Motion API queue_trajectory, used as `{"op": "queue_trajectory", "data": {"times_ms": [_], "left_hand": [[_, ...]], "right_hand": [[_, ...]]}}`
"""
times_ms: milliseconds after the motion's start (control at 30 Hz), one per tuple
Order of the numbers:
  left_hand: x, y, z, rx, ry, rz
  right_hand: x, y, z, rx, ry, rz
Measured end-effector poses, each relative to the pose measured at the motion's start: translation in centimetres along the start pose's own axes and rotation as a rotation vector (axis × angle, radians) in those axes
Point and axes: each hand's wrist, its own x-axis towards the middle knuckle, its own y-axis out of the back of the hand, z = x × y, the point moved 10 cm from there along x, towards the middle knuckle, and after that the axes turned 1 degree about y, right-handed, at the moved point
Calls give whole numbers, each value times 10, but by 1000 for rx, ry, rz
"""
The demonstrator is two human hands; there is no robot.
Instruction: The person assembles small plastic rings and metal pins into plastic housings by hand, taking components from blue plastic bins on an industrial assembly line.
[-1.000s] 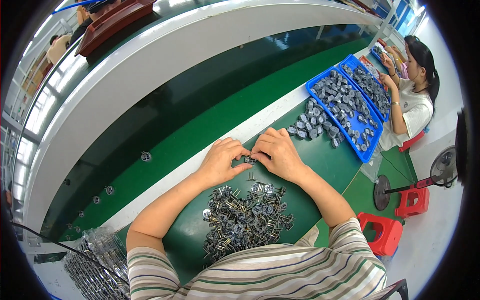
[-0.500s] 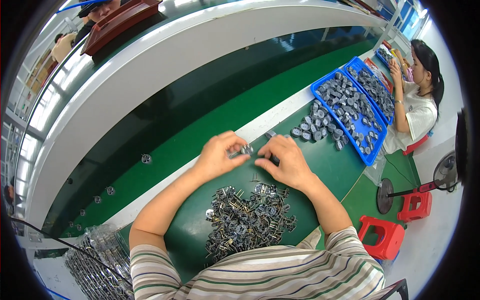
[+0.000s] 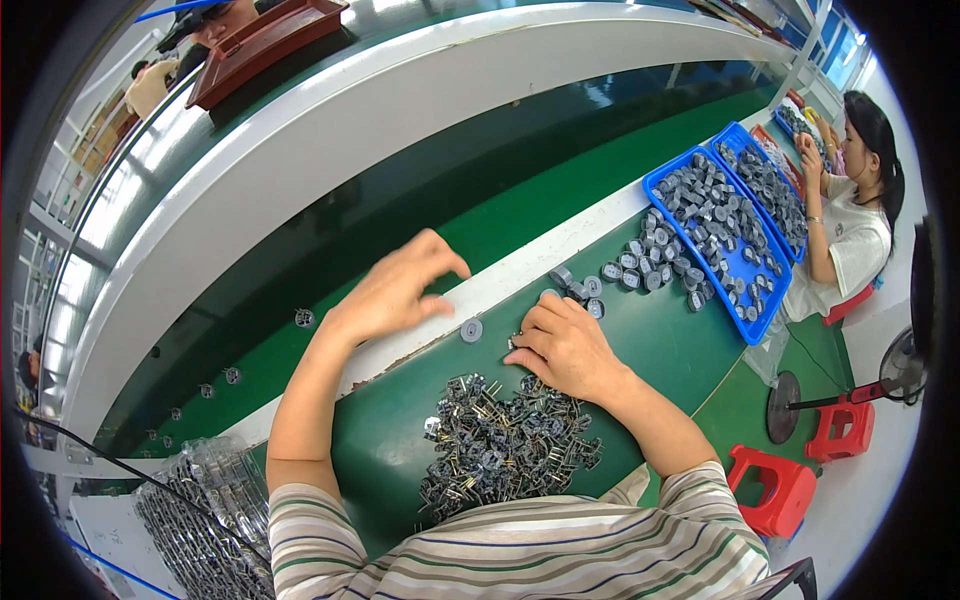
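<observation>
My left hand (image 3: 395,288) hovers over the pale ledge beside the green belt, thumb and fingers apart, with nothing visible in it. Just to its right, a grey round cap (image 3: 471,330) lies flat on the green table. My right hand (image 3: 572,352) rests low over the table with curled fingers. At its fingertips shows a small shiny metal part (image 3: 514,342), mostly hidden by the fingers. Several loose grey caps (image 3: 578,290) sit just beyond that hand. Nearer my body is a heap of small dark parts with metal pins (image 3: 505,440).
Two blue trays (image 3: 757,328) of grey caps stand to the right, with more caps (image 3: 650,255) spilled beside them. Small parts (image 3: 304,318) lie spaced along the belt (image 3: 440,235). A co-worker (image 3: 850,210) sits at far right, near red stools (image 3: 770,490) and a fan (image 3: 785,405).
My left hand has moved left toward the belt, and the small part between its fingers no longer shows. My right hand has come down nearer the table. The grey cap now lies uncovered between them.
</observation>
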Motion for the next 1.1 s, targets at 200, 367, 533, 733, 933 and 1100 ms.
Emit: {"op": "queue_trajectory", "data": {"times_ms": [200, 367, 533, 733, 933, 1100], "left_hand": [[-10, -64, 31, -101, -74, -417], [-2, -75, 28, -271, 67, -291], [-7, -87, 33, -207, -123, 3], [-2, -88, 41, -421, -104, -203], [-19, -109, 73, -254, -316, -434], [-17, -113, 59, -368, -194, -432]], "right_hand": [[-3, -6, 21, 79, -126, 58], [-4, -6, 24, 11, -82, 27], [-8, 3, 46, -120, -192, 38], [-13, 8, 58, -103, -232, 34], [-10, 12, 54, -91, -213, 64], [-17, 8, 62, 311, -480, -5]]}}
